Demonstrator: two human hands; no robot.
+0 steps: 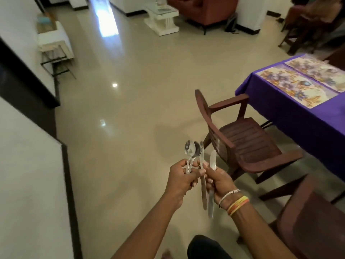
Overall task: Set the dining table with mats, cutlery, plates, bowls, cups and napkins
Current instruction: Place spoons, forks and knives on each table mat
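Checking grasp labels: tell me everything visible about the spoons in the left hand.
The two spoons look like polished, reflective metal. Their oval bowls overlap and point up, away from the person; thin handles run down into the left hand, which grips them in curled fingers, hiding the ends. Held in the air over the floor, close beside a knife; contact there is unclear.

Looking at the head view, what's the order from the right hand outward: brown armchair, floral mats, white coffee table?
From the right hand, gripping knives:
1. Brown armchair, just ahead, to the right.
2. Floral mats, on the purple table beyond.
3. White coffee table, far across the room.
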